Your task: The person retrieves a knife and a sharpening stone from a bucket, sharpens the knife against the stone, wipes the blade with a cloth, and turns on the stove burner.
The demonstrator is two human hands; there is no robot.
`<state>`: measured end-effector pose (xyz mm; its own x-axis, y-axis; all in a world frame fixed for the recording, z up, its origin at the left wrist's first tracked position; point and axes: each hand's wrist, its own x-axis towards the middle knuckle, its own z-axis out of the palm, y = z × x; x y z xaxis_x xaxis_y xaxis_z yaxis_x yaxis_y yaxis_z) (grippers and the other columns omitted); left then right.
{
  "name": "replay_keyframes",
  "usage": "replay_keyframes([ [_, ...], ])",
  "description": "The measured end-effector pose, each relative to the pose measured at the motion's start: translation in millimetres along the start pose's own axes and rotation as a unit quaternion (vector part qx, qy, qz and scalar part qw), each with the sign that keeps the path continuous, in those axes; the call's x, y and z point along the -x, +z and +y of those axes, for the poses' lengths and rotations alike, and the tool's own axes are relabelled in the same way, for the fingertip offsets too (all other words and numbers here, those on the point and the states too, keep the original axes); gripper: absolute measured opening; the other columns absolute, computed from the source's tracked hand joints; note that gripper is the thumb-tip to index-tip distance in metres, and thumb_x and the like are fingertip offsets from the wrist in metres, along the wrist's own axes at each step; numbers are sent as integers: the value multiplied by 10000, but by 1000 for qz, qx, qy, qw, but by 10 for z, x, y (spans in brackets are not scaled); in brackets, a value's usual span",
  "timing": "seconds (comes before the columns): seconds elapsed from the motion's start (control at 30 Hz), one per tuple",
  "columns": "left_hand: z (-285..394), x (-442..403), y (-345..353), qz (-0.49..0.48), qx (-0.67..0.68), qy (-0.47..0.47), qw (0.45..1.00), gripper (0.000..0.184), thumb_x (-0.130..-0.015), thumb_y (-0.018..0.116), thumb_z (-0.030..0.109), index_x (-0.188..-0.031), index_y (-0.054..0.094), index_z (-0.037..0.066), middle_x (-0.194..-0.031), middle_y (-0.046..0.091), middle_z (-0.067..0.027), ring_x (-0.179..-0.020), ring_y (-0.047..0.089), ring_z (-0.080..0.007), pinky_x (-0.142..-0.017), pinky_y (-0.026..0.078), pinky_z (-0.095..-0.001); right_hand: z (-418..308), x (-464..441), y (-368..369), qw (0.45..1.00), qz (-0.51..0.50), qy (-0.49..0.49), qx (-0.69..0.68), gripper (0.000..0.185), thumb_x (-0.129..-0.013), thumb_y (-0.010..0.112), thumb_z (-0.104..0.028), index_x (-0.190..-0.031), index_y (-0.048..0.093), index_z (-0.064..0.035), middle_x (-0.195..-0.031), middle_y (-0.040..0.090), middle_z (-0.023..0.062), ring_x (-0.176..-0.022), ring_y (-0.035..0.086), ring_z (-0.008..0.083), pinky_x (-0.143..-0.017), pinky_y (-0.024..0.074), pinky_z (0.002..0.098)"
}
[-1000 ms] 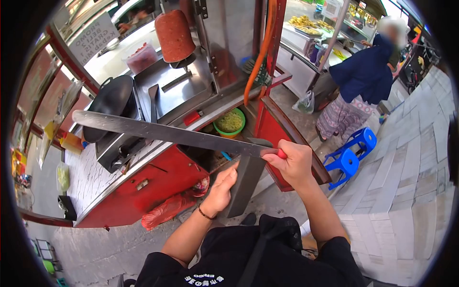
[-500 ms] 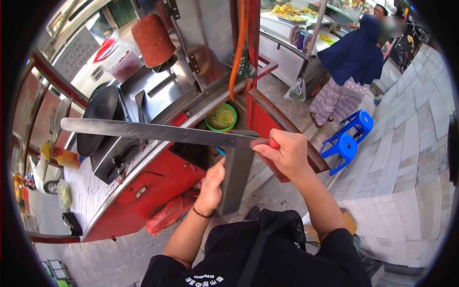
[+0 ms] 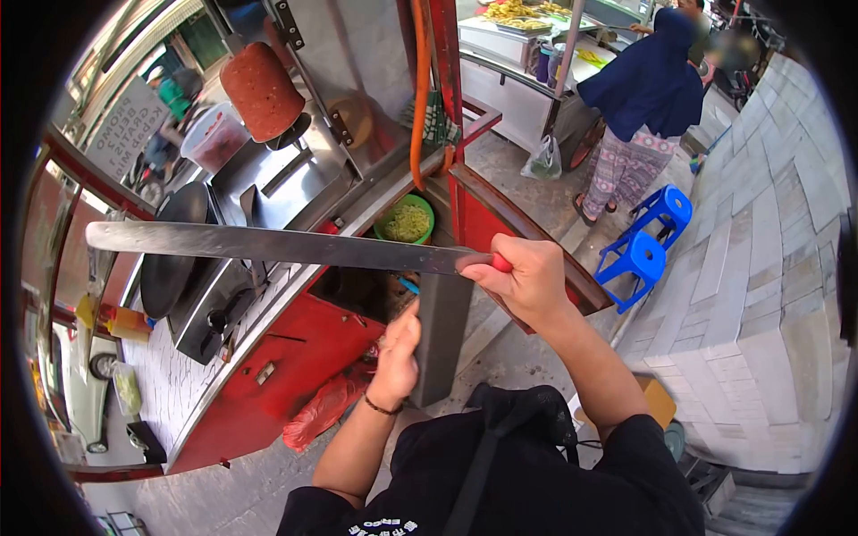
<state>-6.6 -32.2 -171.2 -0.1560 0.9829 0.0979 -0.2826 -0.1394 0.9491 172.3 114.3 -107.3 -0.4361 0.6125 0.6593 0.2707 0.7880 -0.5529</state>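
Observation:
My right hand (image 3: 529, 281) is closed around the red handle of a long, round-tipped knife (image 3: 268, 246), its blade stretching leftward across the front of the cart. Against the left side of a long grey whetstone (image 3: 442, 344) my left hand (image 3: 394, 359) is closed, with some fingers hidden behind it. The stone stands roughly upright, its upper end just under the blade near the handle. Whether blade and stone touch, I cannot tell.
On the cart are a meat cone (image 3: 261, 92), a metal griddle (image 3: 286, 174), a black pan (image 3: 174, 259) and a green bowl of shredded vegetable (image 3: 407, 220). Blue stools (image 3: 636, 266) stand at right, near a person in a navy covering (image 3: 648, 71). A red bag (image 3: 322, 415) hangs low.
The knife has shifted slightly left in the view, while both hands keep their holds. My viewpoint has turned a little, and a rider in green now shows beyond the cart.

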Motion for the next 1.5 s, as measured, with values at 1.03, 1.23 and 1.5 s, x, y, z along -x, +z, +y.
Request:
replay_keyframes([
  [1.03, -91, -106, -290, 104, 100, -5, 990, 619, -1028, 396, 581, -1134, 582, 1, -975, 631, -149, -753, 620, -211, -662, 522, -332, 186, 158, -116, 996, -49, 35, 66, 547, -802, 789, -484, -595, 476, -86, -524, 484, 111, -457, 501, 309, -436, 367, 394],
  [1.23, 519, -170, -661, 90, 187, 68, 976, 651, -1009, 368, 632, -991, 587, 19, -826, 577, -121, -672, 556, -211, -553, 443, -324, 502, 807, -236, 986, -113, 70, 97, 575, -794, 789, -499, -562, 460, -89, -509, 469, 113, -446, 503, 303, -445, 392, 374],
  [1.5, -78, -108, -145, 75, 80, -22, 994, 575, -1036, 433, 517, -1220, 555, -14, -1037, 654, -149, -807, 651, -219, -724, 549, -328, 83, 11, 35, 999, -17, 15, 29, 564, -807, 791, -466, -612, 440, -69, -535, 464, 119, -468, 471, 316, -444, 353, 387],
])
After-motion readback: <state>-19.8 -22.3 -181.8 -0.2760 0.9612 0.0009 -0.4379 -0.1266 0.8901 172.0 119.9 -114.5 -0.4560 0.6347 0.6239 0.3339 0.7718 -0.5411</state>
